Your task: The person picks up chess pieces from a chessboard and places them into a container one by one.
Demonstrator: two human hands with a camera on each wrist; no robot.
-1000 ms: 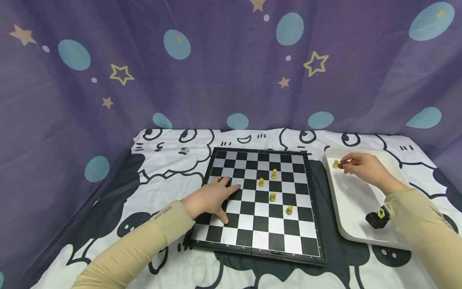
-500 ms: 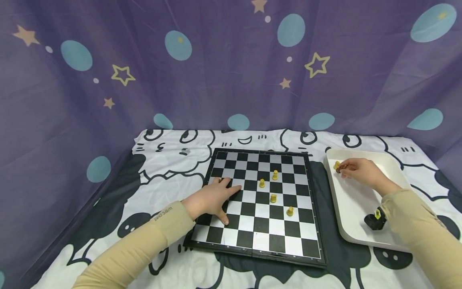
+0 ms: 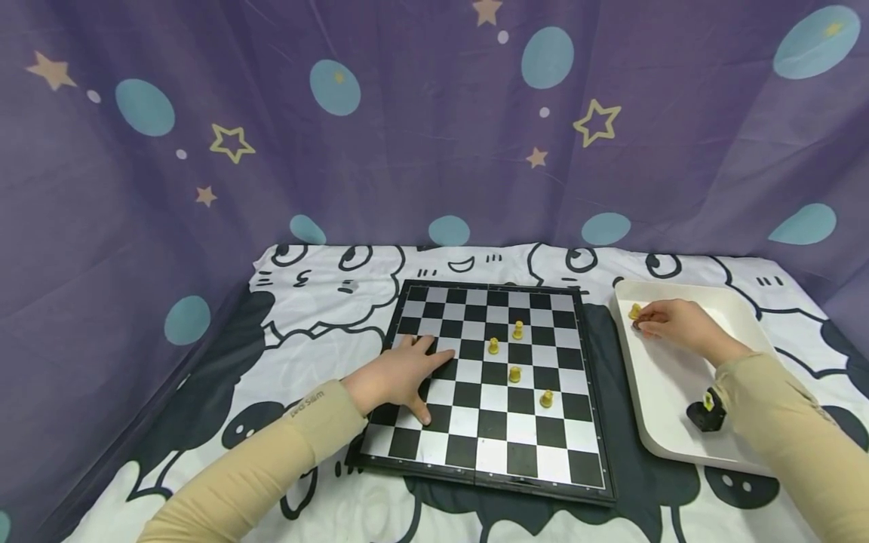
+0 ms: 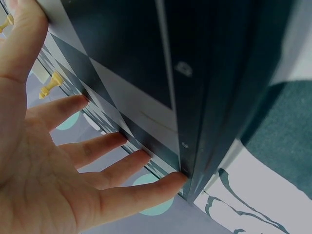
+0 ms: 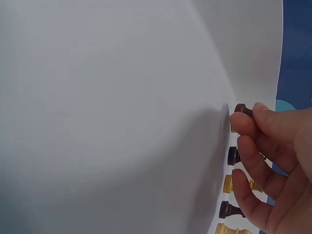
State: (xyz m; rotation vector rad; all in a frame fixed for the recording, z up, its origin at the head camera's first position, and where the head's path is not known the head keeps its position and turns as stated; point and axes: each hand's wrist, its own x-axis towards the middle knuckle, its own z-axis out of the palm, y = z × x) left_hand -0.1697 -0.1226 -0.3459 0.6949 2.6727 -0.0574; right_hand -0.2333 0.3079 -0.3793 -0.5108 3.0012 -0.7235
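My left hand (image 3: 397, 373) rests on the left part of the black-and-white chessboard (image 3: 520, 458) with its fingers spread. In the left wrist view, the fingertips (image 4: 180, 178) touch near the board's edge. Several yellow chess pieces, one of them a pawn (image 3: 546, 399), stand right of that hand. Over the white tray (image 3: 634, 407), my right hand (image 3: 682, 328) pinches a dark brown chess piece (image 5: 241, 108) between thumb and forefinger. Just behind it in the head view is a yellow chess piece (image 3: 634, 311). The pinched piece's top is hidden by the fingers.
In the right wrist view, dark and yellow pieces, among them a yellow piece (image 5: 227, 184) and a dark piece (image 5: 224, 209), line the tray's side. A black object (image 3: 706, 415) shows by the right cuff. Patterned cloth (image 3: 326, 302) lies beneath; a purple curtain (image 3: 407, 166) hangs behind.
My right hand has moved slightly nearer to me with the dark chess piece, now in front of the yellow one in the tray. The left hand stays put.
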